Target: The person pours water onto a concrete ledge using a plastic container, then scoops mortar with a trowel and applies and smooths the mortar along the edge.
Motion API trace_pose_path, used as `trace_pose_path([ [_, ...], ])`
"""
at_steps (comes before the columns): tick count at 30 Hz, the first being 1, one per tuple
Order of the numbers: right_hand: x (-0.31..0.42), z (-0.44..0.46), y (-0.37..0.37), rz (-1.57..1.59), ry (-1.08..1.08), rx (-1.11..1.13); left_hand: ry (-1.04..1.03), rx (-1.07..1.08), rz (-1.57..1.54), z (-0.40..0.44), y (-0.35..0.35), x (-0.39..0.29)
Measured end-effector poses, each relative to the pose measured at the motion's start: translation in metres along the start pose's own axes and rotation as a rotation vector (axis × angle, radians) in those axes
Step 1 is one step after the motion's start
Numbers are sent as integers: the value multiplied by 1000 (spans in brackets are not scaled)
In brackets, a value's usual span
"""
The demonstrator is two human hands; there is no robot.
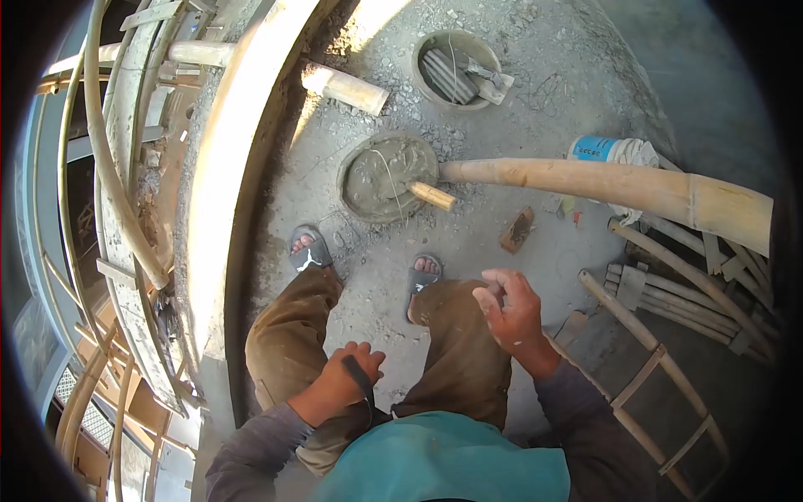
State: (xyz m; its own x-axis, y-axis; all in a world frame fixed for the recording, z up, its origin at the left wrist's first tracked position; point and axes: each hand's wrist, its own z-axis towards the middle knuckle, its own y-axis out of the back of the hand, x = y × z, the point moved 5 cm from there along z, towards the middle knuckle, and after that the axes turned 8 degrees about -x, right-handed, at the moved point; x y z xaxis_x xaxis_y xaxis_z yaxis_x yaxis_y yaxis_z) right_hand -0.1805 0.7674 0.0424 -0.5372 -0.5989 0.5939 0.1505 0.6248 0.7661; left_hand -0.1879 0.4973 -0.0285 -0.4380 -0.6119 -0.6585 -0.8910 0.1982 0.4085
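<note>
My left hand (345,383) is low in front of my body, over my left thigh, with its fingers curled in. A black strap (358,376) lies across the back of it; whatever the fingers enclose, if anything, is hidden. My right hand (512,316) is raised above my right knee, fingers half bent and thumb apart, with nothing visible between them. Ahead of my feet, a round tub of wet mortar (368,182) stands on the floor. A wooden handle (432,196) sticks out of the mortar over the rim. Neither hand touches the tub.
Another tub (427,50) with tools stands farther ahead. A thick bamboo pole (602,182) crosses at the right, near a white bucket (615,151). A bamboo ladder (640,376) lies right. A low wall (230,167) and bamboo scaffolding (113,167) run along the left.
</note>
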Motion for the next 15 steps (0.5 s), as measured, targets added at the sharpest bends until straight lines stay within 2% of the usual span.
trace_pose_path([
  [1, -3, 41, -11, -117, 322, -162, 17, -158, 49, 28, 17, 26],
  [3, -8, 95, -20, -334, 696, -355, 119, -490, -10, 65, 81, 52],
  [4, -17, 112, -22, -421, 773, -417, 119, -722, -78, 67, 104, 56],
  [5, -25, 123, -24, -506, 855, -486, 173, -744, -46, 61, 112, 58],
  [7, -40, 132, -28, -544, 941, -524, 148, -656, 80, 44, 113, 60],
  [12, -54, 137, -37, -614, 1129, -758, 148, -795, 32, 34, 96, 40],
  [15, -47, 135, -43, -587, 1208, -881, 15, -822, 105, 24, 103, 13],
])
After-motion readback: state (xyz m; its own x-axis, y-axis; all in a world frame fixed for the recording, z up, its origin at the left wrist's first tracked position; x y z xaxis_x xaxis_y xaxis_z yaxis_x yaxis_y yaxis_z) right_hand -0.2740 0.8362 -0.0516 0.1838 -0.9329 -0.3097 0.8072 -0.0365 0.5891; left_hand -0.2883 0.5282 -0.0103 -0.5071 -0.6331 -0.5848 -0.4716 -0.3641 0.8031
